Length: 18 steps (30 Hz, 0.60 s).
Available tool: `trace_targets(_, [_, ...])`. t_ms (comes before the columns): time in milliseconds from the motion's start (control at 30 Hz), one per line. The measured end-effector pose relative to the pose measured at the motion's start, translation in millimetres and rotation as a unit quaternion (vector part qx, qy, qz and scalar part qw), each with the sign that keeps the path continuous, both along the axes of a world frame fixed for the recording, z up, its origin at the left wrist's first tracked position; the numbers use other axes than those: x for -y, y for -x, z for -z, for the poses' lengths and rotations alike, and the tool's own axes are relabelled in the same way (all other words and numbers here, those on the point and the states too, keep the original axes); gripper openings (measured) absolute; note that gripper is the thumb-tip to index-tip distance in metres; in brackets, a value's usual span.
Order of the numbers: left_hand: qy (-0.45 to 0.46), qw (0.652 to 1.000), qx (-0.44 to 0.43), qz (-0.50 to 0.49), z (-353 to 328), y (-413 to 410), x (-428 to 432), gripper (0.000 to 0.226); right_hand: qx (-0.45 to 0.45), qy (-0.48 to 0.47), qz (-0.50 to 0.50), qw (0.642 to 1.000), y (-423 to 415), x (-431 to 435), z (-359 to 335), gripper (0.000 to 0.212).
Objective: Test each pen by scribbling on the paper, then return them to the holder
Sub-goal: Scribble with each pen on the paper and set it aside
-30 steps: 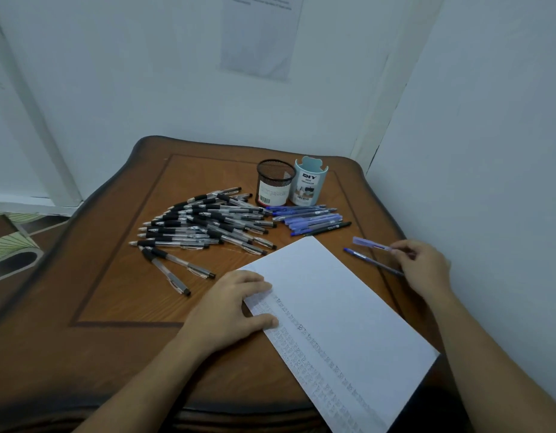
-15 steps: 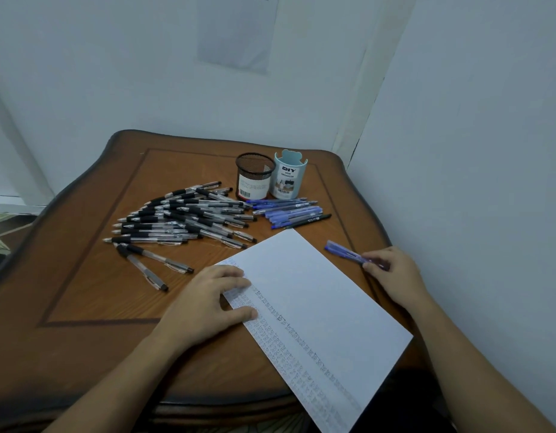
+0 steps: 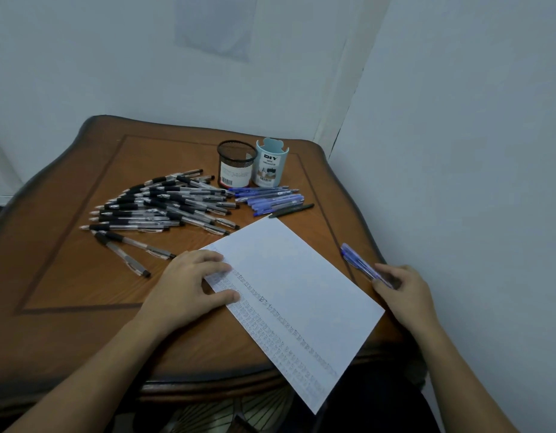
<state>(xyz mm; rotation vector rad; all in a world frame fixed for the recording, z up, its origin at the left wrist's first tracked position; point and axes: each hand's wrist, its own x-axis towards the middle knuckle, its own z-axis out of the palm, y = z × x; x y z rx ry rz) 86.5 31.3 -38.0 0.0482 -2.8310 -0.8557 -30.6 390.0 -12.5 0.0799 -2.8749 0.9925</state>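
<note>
Two holders at the back of the wooden surface (image 3: 83,276), head view: black mesh holder (image 3: 236,165) and light blue holder (image 3: 271,164), side by side, touching or nearly so. Can't see any pens inside either.

Black pens (image 3: 164,204) lie in a loose pile left of the holders; two more black pens (image 3: 130,250) sit apart, just in front of the pile. Blue pens (image 3: 267,198) are grouped in front of the blue holder, with one dark pen (image 3: 292,210) along their near edge.

Paper (image 3: 298,289) lies diagonally at the front right, near corner overhanging the surface edge, rows of scribbles along its left margin.

Left hand (image 3: 189,289) lies flat, fingers spread, pressing the paper's left edge. Right hand (image 3: 401,289) is right of the paper, fingers closed on a blue pen (image 3: 358,262) that points away toward the back.
</note>
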Motion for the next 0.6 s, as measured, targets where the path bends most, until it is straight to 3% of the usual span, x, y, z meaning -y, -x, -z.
trace_targets(167, [-0.026, 0.999, 0.016, -0.019, -3, -1, 1, 0.109, -0.057, -0.052, 0.033, 0.996, 11, 8, -9, 0.027])
trace_targets(233, [-0.028, 0.999, 0.025, -0.017, -6, -1, 0, 0.096, -0.086, -0.065, 0.03, 0.994, 21, 25, -13, 0.023])
trace_targets(367, [-0.014, 0.999, 0.029, -0.021, -8, -2, 1, 0.07, -0.091, -0.114, -0.082, 0.986, 51, 77, -15, 0.023])
trace_targets(500, [-0.028, 0.999, 0.042, -0.021, -7, -2, 3, 0.084, -0.071, -0.194, -0.198, 0.958, 79, 129, -16, 0.035])
trace_targets(600, [-0.032, 0.998, 0.049, -0.027, -8, -2, 2, 0.082, -0.048, -0.232, -0.227, 0.945, 88, 152, -15, 0.034])
